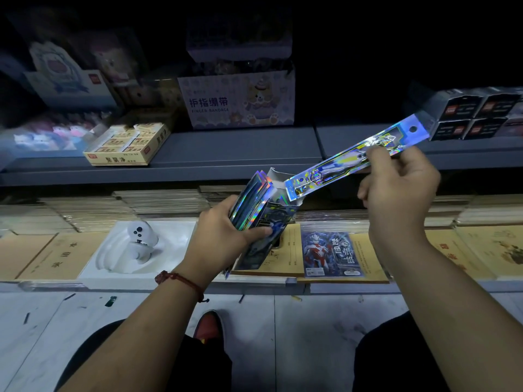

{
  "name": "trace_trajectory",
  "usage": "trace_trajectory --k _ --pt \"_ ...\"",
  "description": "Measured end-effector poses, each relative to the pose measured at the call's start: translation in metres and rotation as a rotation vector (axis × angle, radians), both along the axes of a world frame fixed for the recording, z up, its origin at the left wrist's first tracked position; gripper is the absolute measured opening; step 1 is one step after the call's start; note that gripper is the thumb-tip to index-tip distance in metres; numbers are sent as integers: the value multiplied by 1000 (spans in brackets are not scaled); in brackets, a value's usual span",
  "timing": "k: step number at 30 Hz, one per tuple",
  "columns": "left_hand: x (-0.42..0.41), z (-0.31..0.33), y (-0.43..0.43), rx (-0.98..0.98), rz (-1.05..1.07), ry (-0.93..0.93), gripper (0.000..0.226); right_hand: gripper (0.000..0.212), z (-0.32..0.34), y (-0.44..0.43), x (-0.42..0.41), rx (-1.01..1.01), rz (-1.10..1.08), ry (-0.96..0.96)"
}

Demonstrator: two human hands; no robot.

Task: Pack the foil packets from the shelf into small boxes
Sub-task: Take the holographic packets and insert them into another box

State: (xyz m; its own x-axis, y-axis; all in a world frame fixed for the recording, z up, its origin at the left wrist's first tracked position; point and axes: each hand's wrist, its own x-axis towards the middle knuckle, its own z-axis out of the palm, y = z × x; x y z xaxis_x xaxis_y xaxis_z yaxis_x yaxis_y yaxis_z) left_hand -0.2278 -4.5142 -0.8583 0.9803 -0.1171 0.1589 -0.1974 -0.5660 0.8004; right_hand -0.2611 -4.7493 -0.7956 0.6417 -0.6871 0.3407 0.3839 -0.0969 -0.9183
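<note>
My left hand (226,236) grips a small open box (266,222) tilted up over the lower shelf, with several shiny foil packets (252,196) sticking out of its top. My right hand (396,190) pinches one long holographic foil packet (345,162) near its upper part. That packet slants down to the left, and its lower end sits at the box's open flap. A flat packet with a red and blue figure (331,253) lies on the notebooks below.
A grey upper shelf (226,154) carries an eraser carton (127,145), a finger bandage box (237,100) and dark small boxes (475,114). Brown notebooks (53,256) and a white tray with a white controller (141,239) fill the lower shelf. My knees and a red shoe (208,326) are below.
</note>
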Motion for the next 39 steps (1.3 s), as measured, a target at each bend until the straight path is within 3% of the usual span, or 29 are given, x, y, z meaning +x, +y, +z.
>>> trace_trajectory --k 10,17,22,26,30,35,39 --pt "-7 9 -8 -172 -105 -14 63 30 -6 17 -2 -187 153 22" --pt "-9 13 -7 -273 -79 16 53 21 -16 21 1 -492 257 274" --pt "-12 16 -7 -231 -104 12 53 31 -17 23 0 -333 293 270" --pt "-12 13 -6 -208 -96 -7 50 43 -17 21 -1 -328 330 397" --pt "-12 11 -5 -133 -101 -73 56 38 -14 21 -4 -300 490 526" --pt "-13 12 -5 -99 -127 -88 58 35 -16 24 -5 -288 486 617" --pt "-13 12 -5 -71 -140 -105 55 31 -11 21 -6 -149 581 679"
